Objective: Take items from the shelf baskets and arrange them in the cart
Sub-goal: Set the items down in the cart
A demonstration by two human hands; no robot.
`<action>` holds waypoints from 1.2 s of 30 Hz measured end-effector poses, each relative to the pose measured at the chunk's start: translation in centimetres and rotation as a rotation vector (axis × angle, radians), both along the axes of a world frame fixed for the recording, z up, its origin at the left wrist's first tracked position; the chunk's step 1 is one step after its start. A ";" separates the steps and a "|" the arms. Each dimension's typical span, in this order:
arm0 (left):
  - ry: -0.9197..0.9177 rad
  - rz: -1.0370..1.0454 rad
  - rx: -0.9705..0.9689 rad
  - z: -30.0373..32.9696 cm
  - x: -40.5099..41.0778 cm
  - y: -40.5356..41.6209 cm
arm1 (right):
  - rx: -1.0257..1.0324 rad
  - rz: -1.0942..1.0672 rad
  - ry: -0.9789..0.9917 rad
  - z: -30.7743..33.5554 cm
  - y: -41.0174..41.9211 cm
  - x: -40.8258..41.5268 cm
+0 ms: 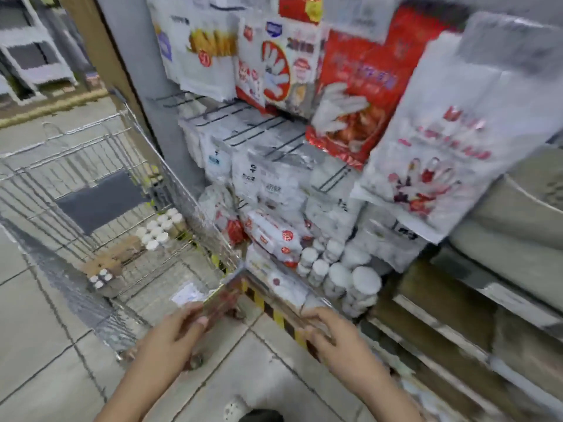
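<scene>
Your left hand (175, 328) curls around one end of a flat clear packet (219, 300) with red print and a white label, blurred; it sits just above the near corner of the wire cart (91, 153). Your right hand (330, 330) hovers beside it with loosely bent fingers; whether it touches the packet, you cannot tell; white-capped jars (158, 229) stand inside the cart.

Left hand (178, 327) fingers curled gripping, right hand (332, 333) fingers curled, forearms extended
</scene>
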State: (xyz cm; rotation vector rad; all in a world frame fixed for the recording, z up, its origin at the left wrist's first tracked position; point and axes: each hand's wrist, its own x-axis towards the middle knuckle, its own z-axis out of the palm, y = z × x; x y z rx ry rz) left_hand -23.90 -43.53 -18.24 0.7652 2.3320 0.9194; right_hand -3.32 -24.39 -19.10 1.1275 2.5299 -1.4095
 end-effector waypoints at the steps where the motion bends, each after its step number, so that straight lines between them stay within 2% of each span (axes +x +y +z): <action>1: 0.025 -0.061 -0.009 0.6 1.2 1.9 | 0.007 -0.061 -0.003 0.5 0.6 2.5; 4: 0.084 -0.242 0.016 1.7 6.2 7.6 | 0.036 -0.201 -0.032 1.8 2.1 10.7; 8: 0.039 -0.448 0.070 3.3 16.2 13.4 | 0.010 -0.399 -0.069 2.7 2.9 22.0; 13: -0.054 -0.672 0.099 3.3 28.2 17.1 | 0.021 -0.600 -0.057 3.7 1.9 33.2; 18: -0.109 -0.834 0.068 3.4 35.2 18.9 | 0.044 -0.756 -0.040 4.6 0.5 40.9; 24: -0.164 -0.934 0.156 6.5 39.0 22.6 | 0.122 -0.890 0.025 7.2 0.9 45.6; 33: -0.150 -1.108 0.466 14.8 41.9 31.6 | 0.439 -0.944 0.186 12.9 5.7 46.1; 36: -0.069 -1.133 0.628 17.1 43.7 35.7 | 0.537 -0.952 0.218 15.0 7.7 46.8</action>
